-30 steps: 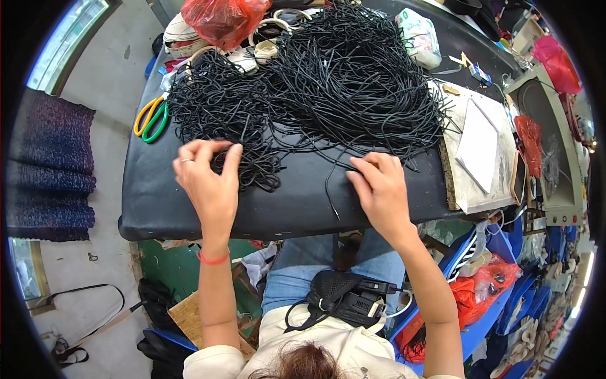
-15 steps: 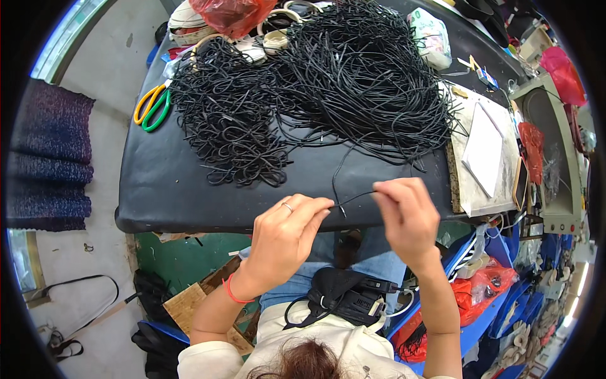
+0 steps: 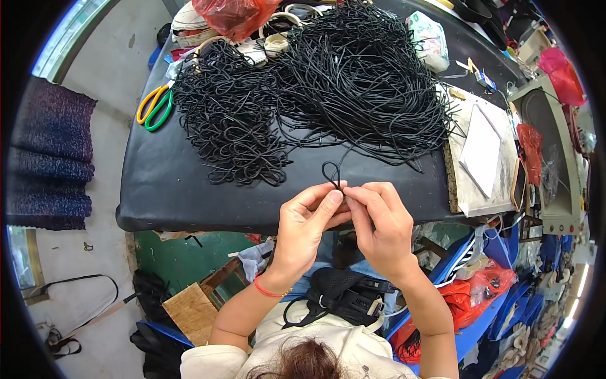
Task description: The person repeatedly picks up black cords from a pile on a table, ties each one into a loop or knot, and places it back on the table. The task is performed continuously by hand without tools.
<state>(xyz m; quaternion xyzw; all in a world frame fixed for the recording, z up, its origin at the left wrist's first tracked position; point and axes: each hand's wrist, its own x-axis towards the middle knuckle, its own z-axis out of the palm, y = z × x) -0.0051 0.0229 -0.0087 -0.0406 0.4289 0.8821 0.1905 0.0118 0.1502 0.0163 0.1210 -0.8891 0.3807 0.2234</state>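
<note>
Looping piece: black cord [image 3: 339, 170], its small loop standing above the fingertips, over the near side of the desk [image 3: 183, 199]
Left hand [image 3: 303, 230]: thumb and fingers clamped at the loop's base
Right hand [image 3: 382, 224]: fingertips pinching there too, meeting the left; exact strand hidden
Good technique: probably keep the crossing pinched tight, loop size even, work clear of the cord heap [image 3: 372, 88]

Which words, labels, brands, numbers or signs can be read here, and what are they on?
No text reads clearly.
White plastic package: coloured print, too blurred to read.
Small blue-and-white box: markings too small to read.
White sheet: no writing I can make out.
</note>
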